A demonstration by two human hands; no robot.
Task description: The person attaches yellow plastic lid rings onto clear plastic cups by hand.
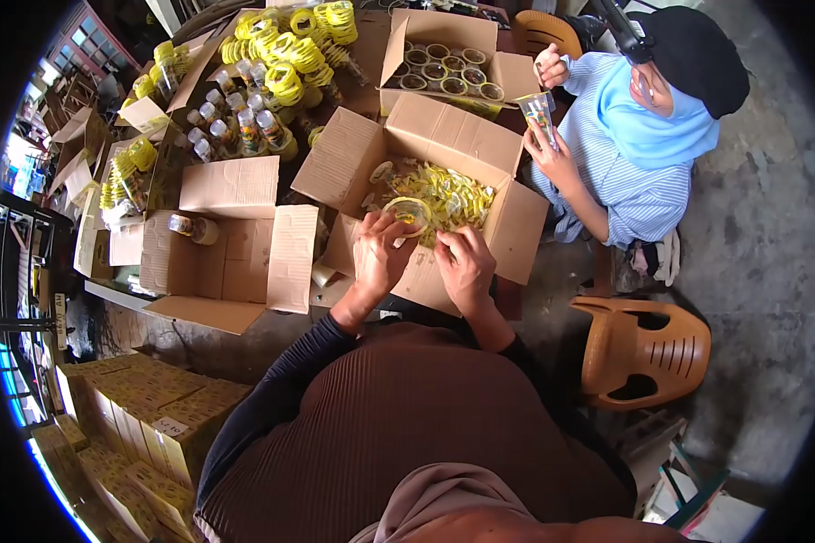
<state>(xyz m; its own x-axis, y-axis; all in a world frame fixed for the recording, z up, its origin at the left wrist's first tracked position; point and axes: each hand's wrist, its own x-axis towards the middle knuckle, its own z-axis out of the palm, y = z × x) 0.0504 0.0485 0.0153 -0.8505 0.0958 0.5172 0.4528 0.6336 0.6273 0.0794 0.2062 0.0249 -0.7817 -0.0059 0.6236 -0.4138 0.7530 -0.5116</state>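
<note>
Gripping the clear container (pixel 408 212) (likely light, slick; best held by its sides), left hand (pixel 383 257); right hand (pixel 465 267) narrow, hold unclear.

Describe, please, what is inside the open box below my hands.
Small, mostly yellow pieces lie heaped in the box. Your left hand and the round container it holds partly cover them; what lies beneath the heap is hidden.

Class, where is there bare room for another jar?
Free: one carton's bottom, between its lying jar and right flap; concrete floor right of the lower orange chair. Crowded: among the standing jars and yellow bundles; the middle carton, heaped with yellow pieces.
</note>
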